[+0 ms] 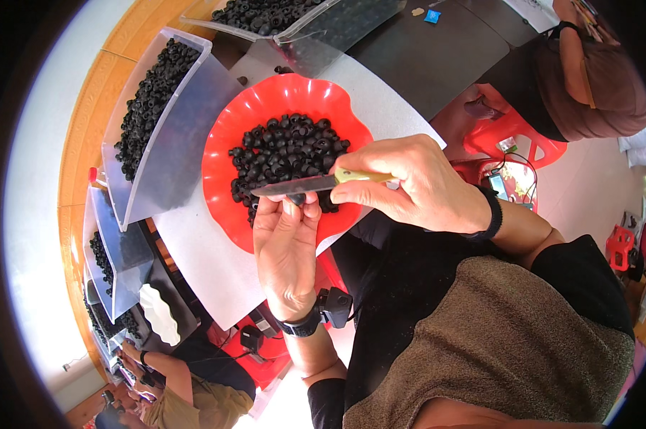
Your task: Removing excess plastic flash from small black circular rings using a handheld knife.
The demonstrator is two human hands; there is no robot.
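Observation:
A red scalloped bowl holds a heap of small black ring-like pieces. Over its near side my left hand is closed, palm up, pinching one small black piece between thumb and fingertips. My right hand grips a knife by its yellowish handle. The blade points left and lies across the fingertips of my left hand, just above the pinched piece; whether it touches the piece I cannot tell.
Left of the bowl stands a clear plastic bin of black pieces, with another bin behind and more along the left edge. White sheeting lies under the bowl. One co-worker sits lower left, another upper right near a red stool.

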